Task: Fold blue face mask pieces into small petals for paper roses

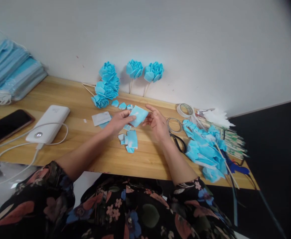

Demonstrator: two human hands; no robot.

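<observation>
My left hand (122, 120) pinches a square light-blue sheet (139, 116) between thumb and fingers, above the wooden table. At the sheet's right edge is my right hand (157, 122), fingers apart and partly bent; whether it touches the sheet is hard to tell. Below the hands lie small folded blue pieces (132, 139). More cut blue pieces (122, 106) sit in a row beyond them. Left of my left hand lies a stack of pale squares (101, 118). Black-handled scissors (181, 143) rest beside my right forearm, partly hidden by it.
Blue flowers on sticks (154, 72) lean against the wall, with a bunch (107, 86) lying leftward. Tape (185, 109), a thin ring (174, 125), crumpled blue material (205, 154) and a blue-handled tool (237, 167) lie right. Masks (13, 73), a phone (8, 126) and a cabled power bank (49, 121) lie left.
</observation>
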